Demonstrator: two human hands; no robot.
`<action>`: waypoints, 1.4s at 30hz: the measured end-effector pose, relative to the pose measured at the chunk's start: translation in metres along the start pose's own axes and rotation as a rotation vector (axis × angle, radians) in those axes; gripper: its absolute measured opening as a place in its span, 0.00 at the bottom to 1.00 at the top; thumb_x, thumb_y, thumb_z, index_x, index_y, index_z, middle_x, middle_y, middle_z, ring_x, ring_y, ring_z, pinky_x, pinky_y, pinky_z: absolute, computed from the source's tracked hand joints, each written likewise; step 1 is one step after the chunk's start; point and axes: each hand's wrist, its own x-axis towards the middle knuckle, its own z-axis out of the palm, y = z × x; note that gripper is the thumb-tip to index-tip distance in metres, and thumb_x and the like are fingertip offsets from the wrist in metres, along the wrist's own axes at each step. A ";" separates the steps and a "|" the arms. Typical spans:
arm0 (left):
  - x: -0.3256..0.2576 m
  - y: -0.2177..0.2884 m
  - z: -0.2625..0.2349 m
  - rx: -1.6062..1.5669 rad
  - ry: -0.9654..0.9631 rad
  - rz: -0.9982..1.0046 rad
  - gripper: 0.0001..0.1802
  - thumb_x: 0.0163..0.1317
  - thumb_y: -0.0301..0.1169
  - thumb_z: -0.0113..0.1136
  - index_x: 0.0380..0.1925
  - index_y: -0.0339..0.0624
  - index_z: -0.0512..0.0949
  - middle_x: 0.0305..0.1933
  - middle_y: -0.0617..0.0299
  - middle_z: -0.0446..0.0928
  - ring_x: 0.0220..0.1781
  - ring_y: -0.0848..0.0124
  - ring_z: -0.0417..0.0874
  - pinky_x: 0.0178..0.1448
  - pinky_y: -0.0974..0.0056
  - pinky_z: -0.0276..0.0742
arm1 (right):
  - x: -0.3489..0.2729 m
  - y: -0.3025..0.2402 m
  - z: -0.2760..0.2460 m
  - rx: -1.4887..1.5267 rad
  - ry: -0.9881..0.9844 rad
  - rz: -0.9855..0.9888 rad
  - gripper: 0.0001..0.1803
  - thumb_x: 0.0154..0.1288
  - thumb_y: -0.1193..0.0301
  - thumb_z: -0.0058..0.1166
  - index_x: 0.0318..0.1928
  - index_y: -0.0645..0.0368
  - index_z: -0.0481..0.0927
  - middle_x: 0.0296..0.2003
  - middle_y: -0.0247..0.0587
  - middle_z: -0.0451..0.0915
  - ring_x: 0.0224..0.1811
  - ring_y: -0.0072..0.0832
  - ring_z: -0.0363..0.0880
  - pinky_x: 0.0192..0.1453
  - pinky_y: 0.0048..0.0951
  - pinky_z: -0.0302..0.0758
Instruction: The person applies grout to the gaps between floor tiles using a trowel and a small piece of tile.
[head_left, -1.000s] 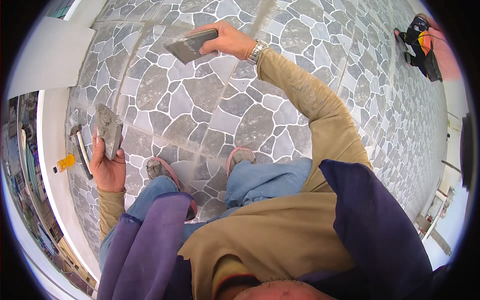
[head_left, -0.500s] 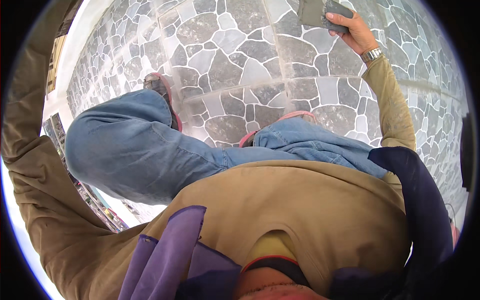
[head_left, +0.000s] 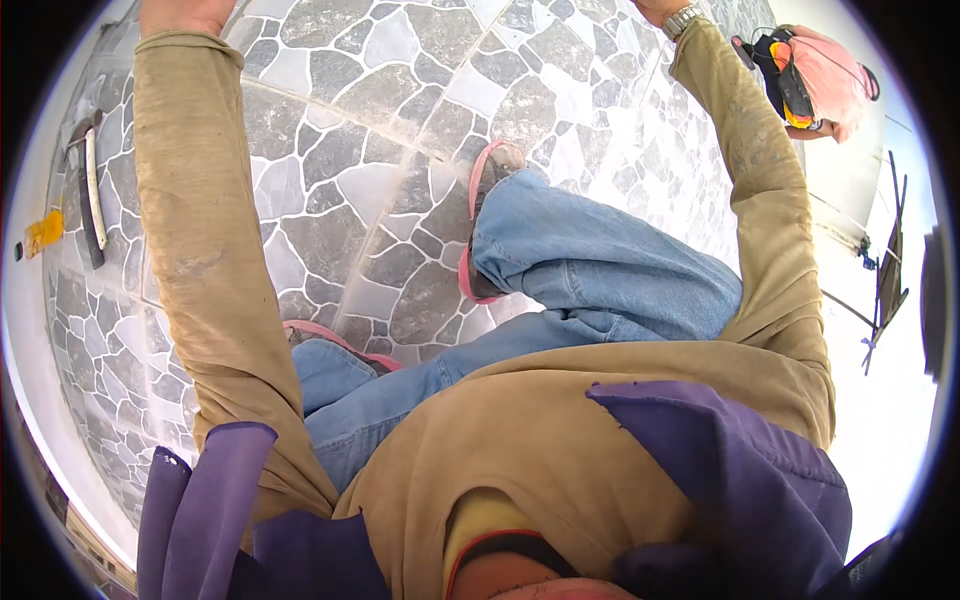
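Neither grip can be told: both hands run off the top edge. Left hand (head_left: 185, 14) and right hand (head_left: 662, 8) reach over the stone-patterned tile floor (head_left: 400, 110).

Grey irregular stone-patterned floor tiles (head_left: 400, 110) look matt, rough. Tan cloth sleeves (head_left: 200, 250) dusty; silver metal wristwatch (head_left: 683, 18) shiny.

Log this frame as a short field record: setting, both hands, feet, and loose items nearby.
setting: stone-pattern tiled floor, seen from above
left hand: raised to the top edge, mostly cut off; what it holds cannot be told
right hand: at the top edge, nearly out of view; wristwatch on the wrist
feet: pink sandals on the tiles
nearby: hammer lying on the floor at left; another person at upper right
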 end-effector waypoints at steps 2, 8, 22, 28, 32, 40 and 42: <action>0.002 -0.096 0.009 0.238 0.053 0.094 0.09 0.71 0.29 0.57 0.47 0.39 0.80 0.42 0.61 0.84 0.38 0.73 0.85 0.30 0.71 0.81 | -0.044 0.045 -0.026 -0.052 0.199 0.052 0.19 0.54 0.67 0.70 0.45 0.63 0.86 0.34 0.38 0.85 0.33 0.26 0.82 0.36 0.32 0.80; -0.023 -0.162 0.026 0.711 0.117 0.247 0.22 0.74 0.34 0.57 0.64 0.40 0.72 0.58 0.57 0.79 0.50 0.70 0.83 0.41 0.68 0.82 | -0.108 0.021 0.023 -0.275 0.012 0.143 0.24 0.62 0.61 0.67 0.53 0.65 0.84 0.41 0.40 0.87 0.36 0.24 0.84 0.33 0.26 0.81; -0.095 -0.172 0.003 0.959 0.275 0.036 0.19 0.76 0.36 0.52 0.61 0.38 0.73 0.55 0.57 0.80 0.52 0.68 0.86 0.51 0.58 0.90 | -0.091 0.018 0.078 0.021 0.022 -0.157 0.23 0.57 0.70 0.65 0.55 0.59 0.86 0.37 0.40 0.89 0.36 0.23 0.84 0.43 0.27 0.81; -0.119 -0.205 -0.007 1.160 0.303 -0.156 0.17 0.76 0.40 0.53 0.57 0.43 0.78 0.52 0.61 0.82 0.48 0.71 0.86 0.46 0.64 0.88 | -0.104 -0.040 0.064 -0.363 -0.092 -1.070 0.29 0.54 0.80 0.62 0.57 0.45 0.86 0.49 0.31 0.87 0.49 0.32 0.80 0.53 0.33 0.80; -0.110 -0.245 -0.007 1.190 0.261 -0.216 0.16 0.75 0.40 0.55 0.54 0.45 0.79 0.47 0.64 0.83 0.42 0.74 0.86 0.38 0.67 0.85 | -0.105 -0.017 0.069 -0.506 -0.082 -1.112 0.32 0.50 0.82 0.61 0.58 0.45 0.85 0.51 0.26 0.86 0.52 0.32 0.78 0.54 0.34 0.82; -0.109 -0.251 -0.048 1.045 0.475 -0.098 0.15 0.73 0.39 0.56 0.52 0.46 0.80 0.46 0.64 0.83 0.41 0.74 0.85 0.34 0.66 0.84 | -0.085 0.092 0.058 -0.515 -0.513 -0.787 0.33 0.48 0.83 0.61 0.57 0.43 0.85 0.49 0.26 0.86 0.53 0.34 0.79 0.54 0.36 0.81; -0.104 -0.238 -0.036 1.201 0.441 -0.048 0.14 0.73 0.39 0.56 0.52 0.46 0.80 0.44 0.64 0.83 0.38 0.76 0.85 0.32 0.67 0.83 | -0.046 0.143 0.035 -0.324 -0.342 -0.493 0.33 0.49 0.82 0.62 0.58 0.42 0.85 0.51 0.27 0.86 0.55 0.34 0.80 0.55 0.37 0.80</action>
